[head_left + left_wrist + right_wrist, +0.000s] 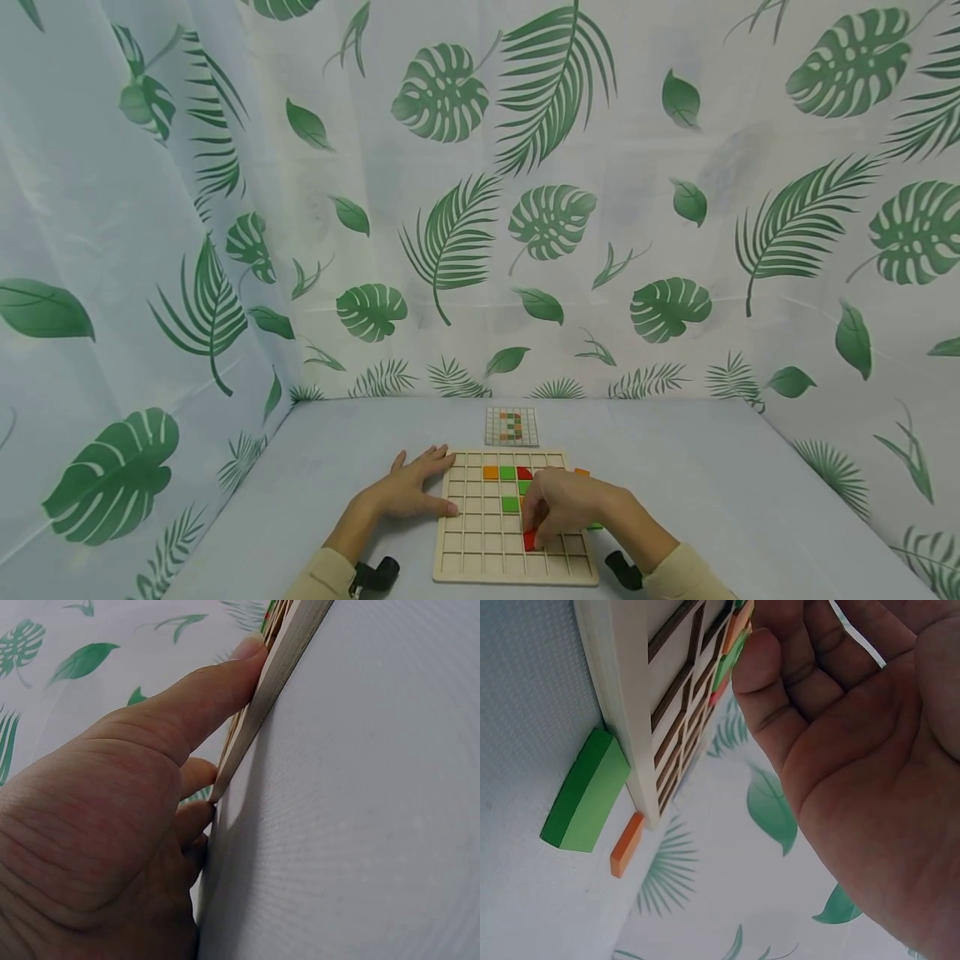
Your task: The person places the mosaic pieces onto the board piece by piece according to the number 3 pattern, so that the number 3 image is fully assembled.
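Note:
A pale wooden grid board [480, 546] lies on the table, with orange [491, 472], green [507, 472] and red [523, 473] pieces in some of its squares. My left hand [408, 490] steadies the board's left side, fingers spread and thumb [247, 649] on the rim. Over the right half, my right hand [570, 504] pinches a red piece [529, 540] at a lower square; whether it is seated there cannot be told. Another green piece [510, 504] sits just left of that hand. The right hand [855, 750] hides several squares.
Behind the board lies a small card [512, 426] printed with a coloured grid pattern. Along the board's right edge, a loose green block [589, 795] and an orange block [627, 846] rest on the table. A leaf-patterned cloth [480, 250] hangs behind and at the sides.

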